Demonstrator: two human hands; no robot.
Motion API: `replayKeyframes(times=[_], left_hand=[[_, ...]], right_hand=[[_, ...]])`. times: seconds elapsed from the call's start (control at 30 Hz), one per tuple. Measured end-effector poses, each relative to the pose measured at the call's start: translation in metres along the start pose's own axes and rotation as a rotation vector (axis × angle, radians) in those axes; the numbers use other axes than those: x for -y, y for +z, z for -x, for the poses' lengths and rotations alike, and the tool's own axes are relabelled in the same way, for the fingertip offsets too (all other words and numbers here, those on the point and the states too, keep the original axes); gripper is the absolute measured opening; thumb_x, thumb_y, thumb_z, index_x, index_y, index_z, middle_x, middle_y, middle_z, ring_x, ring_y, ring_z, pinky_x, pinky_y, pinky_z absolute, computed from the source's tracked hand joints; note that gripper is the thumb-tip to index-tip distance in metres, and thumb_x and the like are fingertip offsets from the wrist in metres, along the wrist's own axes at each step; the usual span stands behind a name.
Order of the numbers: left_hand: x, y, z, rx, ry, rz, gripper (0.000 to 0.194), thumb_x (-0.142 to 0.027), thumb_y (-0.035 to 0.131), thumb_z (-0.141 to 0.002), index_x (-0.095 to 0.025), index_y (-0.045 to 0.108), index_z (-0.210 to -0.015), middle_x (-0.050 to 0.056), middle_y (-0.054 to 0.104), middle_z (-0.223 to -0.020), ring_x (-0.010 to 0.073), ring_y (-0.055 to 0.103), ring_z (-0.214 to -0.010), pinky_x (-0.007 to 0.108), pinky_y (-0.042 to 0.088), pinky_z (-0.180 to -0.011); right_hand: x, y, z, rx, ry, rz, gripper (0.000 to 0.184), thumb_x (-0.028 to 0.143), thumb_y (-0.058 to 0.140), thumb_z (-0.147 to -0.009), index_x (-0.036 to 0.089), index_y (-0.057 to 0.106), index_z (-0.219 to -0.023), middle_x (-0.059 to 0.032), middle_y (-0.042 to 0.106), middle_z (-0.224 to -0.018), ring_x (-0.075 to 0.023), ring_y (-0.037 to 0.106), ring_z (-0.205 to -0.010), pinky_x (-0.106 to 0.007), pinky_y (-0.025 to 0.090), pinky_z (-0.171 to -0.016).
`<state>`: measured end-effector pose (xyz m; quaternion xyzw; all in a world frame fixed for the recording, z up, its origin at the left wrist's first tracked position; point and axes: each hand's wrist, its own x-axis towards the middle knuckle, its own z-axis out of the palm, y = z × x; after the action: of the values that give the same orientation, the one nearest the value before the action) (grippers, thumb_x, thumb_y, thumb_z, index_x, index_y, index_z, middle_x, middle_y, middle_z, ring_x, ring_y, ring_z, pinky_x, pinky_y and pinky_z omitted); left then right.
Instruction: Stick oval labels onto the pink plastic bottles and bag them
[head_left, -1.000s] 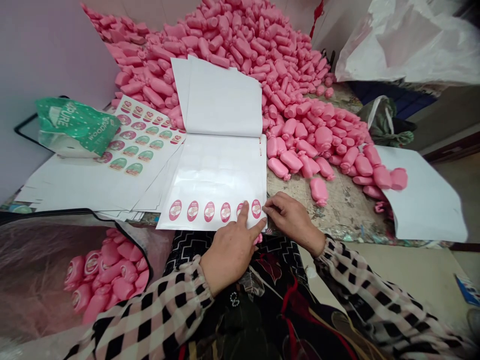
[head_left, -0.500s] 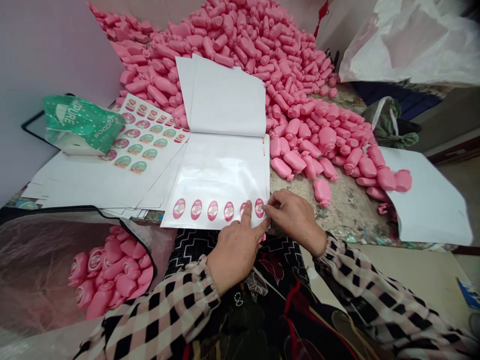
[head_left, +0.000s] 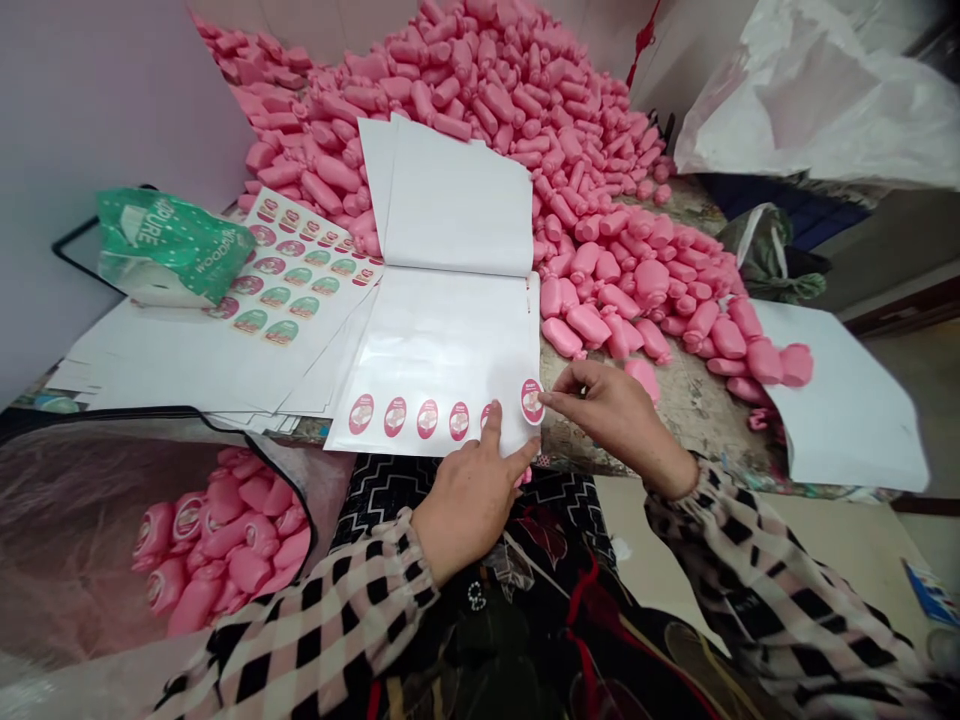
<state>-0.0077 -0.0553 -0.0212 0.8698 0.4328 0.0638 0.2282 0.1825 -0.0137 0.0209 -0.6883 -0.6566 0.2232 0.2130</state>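
Observation:
My left hand [head_left: 469, 495] rests on the lower edge of a white sticker sheet [head_left: 450, 340], index finger and thumb spread on it. Its other fingers curl underneath, around a small pink bottle [head_left: 526, 476], of which only the end shows below the thumb. Between the thumb and fingertips of my right hand [head_left: 611, 405] is an oval pink sticker [head_left: 532, 400], lifted at the sheet's right edge. Several like stickers [head_left: 395, 417] line the sheet's bottom row; the left index finger partly covers the one at the right end.
A large heap of pink bottles [head_left: 480, 90] fills the back. At lower left, an open clear bag [head_left: 67, 560] holds labelled bottles. Sticker sheets [head_left: 292, 265] lie left, under a green tissue pack [head_left: 169, 245]. White paper [head_left: 847, 400] overhangs the table at right.
My right hand has moved slightly right and up, peeling the rightmost oval sticker off the sheet. My left hand stays pressed in place.

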Motion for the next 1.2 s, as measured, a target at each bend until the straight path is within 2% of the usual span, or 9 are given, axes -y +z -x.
replayKeyframes(times=[0.1, 0.13, 0.2, 0.3, 0.37, 0.5, 0.73, 1.07, 1.2], left_hand=[[0.0, -0.007, 0.005, -0.077, 0.021, 0.403, 0.049, -0.028, 0.058, -0.084, -0.031, 0.047, -0.132, 0.015, 0.036, -0.145, 0.0318, 0.053, -0.112, 0.049, 0.042, -0.092], [0.0, -0.01, 0.005, -0.095, -0.015, 0.621, 0.045, -0.034, 0.059, -0.084, -0.03, 0.05, -0.128, 0.013, 0.048, -0.135, 0.0282, 0.054, -0.11, 0.045, 0.043, -0.093], [-0.001, -0.016, 0.003, -0.085, -0.147, 1.148, 0.041, -0.048, 0.053, -0.086, -0.026, 0.054, -0.12, 0.009, 0.062, -0.108, 0.0199, 0.06, -0.09, 0.034, 0.048, -0.08], [0.0, -0.022, -0.005, -0.022, -0.358, 1.872, 0.046, -0.061, 0.04, -0.087, -0.022, 0.054, -0.107, 0.004, 0.06, -0.083, 0.0113, 0.054, -0.061, 0.024, 0.046, -0.057], [0.002, -0.023, -0.011, -0.044, -0.449, 2.114, 0.045, -0.061, 0.042, -0.086, -0.021, 0.054, -0.102, 0.002, 0.057, -0.08, 0.0104, 0.052, -0.059, 0.023, 0.046, -0.053], [0.004, -0.021, -0.017, -0.082, -0.537, 2.157, 0.045, -0.058, 0.045, -0.086, -0.018, 0.055, -0.104, 0.002, 0.055, -0.08, 0.0112, 0.054, -0.063, 0.023, 0.047, -0.053], [0.004, -0.017, -0.016, -0.127, -0.402, 2.079, 0.048, -0.06, 0.044, -0.086, -0.017, 0.057, -0.105, 0.004, 0.055, -0.091, 0.0115, 0.055, -0.071, 0.022, 0.048, -0.055], [0.001, -0.022, -0.014, -0.142, -0.395, 1.981, 0.057, -0.067, 0.041, -0.083, -0.017, 0.055, -0.105, 0.002, 0.052, -0.083, 0.0103, 0.054, -0.066, 0.023, 0.048, -0.056], [0.001, -0.028, -0.008, -0.022, -0.404, 1.764, 0.049, -0.05, 0.061, -0.08, -0.021, 0.045, -0.116, 0.0, 0.054, -0.083, 0.0111, 0.058, -0.064, 0.027, 0.05, -0.06]], right_hand=[[-0.007, 0.002, 0.005, -0.098, 0.008, -0.255, 0.023, 0.04, 0.068, -0.074, 0.019, 0.06, -0.068, 0.0005, 0.059, -0.067, -0.0127, 0.049, -0.061, -0.027, 0.035, -0.056], [-0.007, 0.003, 0.008, -0.137, 0.006, -0.364, 0.023, 0.04, 0.068, -0.075, 0.019, 0.06, -0.07, 0.0006, 0.059, -0.068, -0.0124, 0.049, -0.062, -0.027, 0.036, -0.057], [-0.002, 0.007, 0.016, -0.199, -0.003, -0.555, 0.021, 0.038, 0.069, -0.075, 0.019, 0.06, -0.074, 0.001, 0.058, -0.071, -0.0118, 0.049, -0.064, -0.026, 0.039, -0.06], [0.012, 0.015, 0.029, -0.172, -0.014, -0.673, 0.019, 0.036, 0.069, -0.077, 0.019, 0.06, -0.076, 0.0015, 0.057, -0.071, -0.0111, 0.048, -0.064, -0.025, 0.039, -0.06], [0.02, 0.022, 0.037, -0.105, -0.028, -0.666, 0.018, 0.036, 0.069, -0.077, 0.019, 0.061, -0.075, 0.0015, 0.057, -0.07, -0.0109, 0.048, -0.064, -0.025, 0.039, -0.059], [0.028, 0.033, 0.046, -0.03, -0.041, -0.624, 0.02, 0.038, 0.069, -0.076, 0.02, 0.061, -0.073, 0.0012, 0.058, -0.071, -0.0111, 0.05, -0.063, -0.024, 0.041, -0.056], [0.033, 0.036, 0.047, 0.073, -0.011, -0.698, 0.023, 0.041, 0.066, -0.078, 0.02, 0.058, -0.074, 0.0008, 0.061, -0.07, -0.0126, 0.059, -0.061, -0.026, 0.049, -0.058], [0.025, 0.043, 0.048, 0.066, -0.08, -0.556, 0.021, 0.04, 0.062, -0.082, 0.019, 0.06, -0.077, -0.0007, 0.063, -0.075, -0.0131, 0.061, -0.065, -0.028, 0.048, -0.065], [0.019, 0.042, 0.049, 0.017, -0.159, -0.379, 0.019, 0.037, 0.061, -0.084, 0.02, 0.061, -0.074, -0.0001, 0.061, -0.074, -0.0136, 0.058, -0.07, -0.027, 0.044, -0.067]])
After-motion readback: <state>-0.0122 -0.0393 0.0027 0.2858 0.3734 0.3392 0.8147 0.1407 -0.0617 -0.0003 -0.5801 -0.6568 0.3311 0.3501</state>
